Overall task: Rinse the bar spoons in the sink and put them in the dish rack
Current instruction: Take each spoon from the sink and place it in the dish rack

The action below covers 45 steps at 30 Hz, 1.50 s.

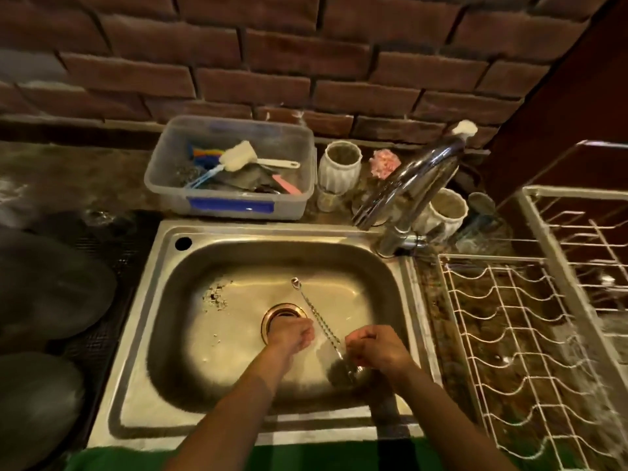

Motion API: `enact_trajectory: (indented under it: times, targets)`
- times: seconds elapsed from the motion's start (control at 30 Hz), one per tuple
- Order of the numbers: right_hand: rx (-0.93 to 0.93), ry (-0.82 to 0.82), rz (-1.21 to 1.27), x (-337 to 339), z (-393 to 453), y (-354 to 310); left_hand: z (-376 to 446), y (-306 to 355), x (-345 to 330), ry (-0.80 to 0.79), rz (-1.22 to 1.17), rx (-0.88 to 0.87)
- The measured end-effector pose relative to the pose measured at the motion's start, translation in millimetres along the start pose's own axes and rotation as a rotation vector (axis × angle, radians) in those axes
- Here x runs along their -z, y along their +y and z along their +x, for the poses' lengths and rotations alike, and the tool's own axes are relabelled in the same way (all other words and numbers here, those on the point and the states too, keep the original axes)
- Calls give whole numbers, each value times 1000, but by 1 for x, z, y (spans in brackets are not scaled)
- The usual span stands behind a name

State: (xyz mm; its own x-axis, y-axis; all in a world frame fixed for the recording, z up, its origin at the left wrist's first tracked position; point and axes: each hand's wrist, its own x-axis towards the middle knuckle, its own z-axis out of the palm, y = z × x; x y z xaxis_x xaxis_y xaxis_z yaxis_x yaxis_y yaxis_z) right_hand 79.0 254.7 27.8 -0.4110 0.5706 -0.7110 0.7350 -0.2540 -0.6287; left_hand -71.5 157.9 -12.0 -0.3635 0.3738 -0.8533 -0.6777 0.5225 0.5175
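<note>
A long twisted metal bar spoon (317, 316) lies slanted in the steel sink (163, 300), its small end pointing to the far left past the drain (282, 314). My right hand (377, 346) holds the spoon's near end, where a forked tip shows below the fingers. My left hand (294, 334) is curled into a fist just left of the shaft, beside the drain; I cannot see anything inside it. The white wire dish rack (503, 328) stands to the right of the sink and holds nothing that I can see.
A chrome tap (407, 185) arches over the sink's back right corner. Behind the sink stand a plastic tub (231, 205) of brushes and two white ribbed cups (339, 164). Dark round objects (44, 283) sit on the left counter. A brick wall closes the back.
</note>
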Motion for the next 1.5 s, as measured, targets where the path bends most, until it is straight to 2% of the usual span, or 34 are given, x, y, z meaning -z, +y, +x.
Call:
enact_trajectory:
  times: [0.17, 0.27, 0.57, 0.9, 1.3, 1.5]
  targets:
    - [-42, 70, -45, -14, 48, 24, 51, -7, -3, 48, -4, 23]
    - [-48, 106, -91, -22, 68, 33, 71, -11, -11, 20, 13, 35]
    - [15, 180, -368, -37, 96, 39, 92, -20, -25, -7, -35, 57]
    - [65, 84, -549, -41, 101, 42, 97, -23, -25, -17, -23, 11]
    - [32, 40, -458, -39, 99, 40, 107, -30, -17, 2, -57, -8]
    - [80, 114, -454, -43, 88, 37, 103, -24, -22, 31, -86, -4]
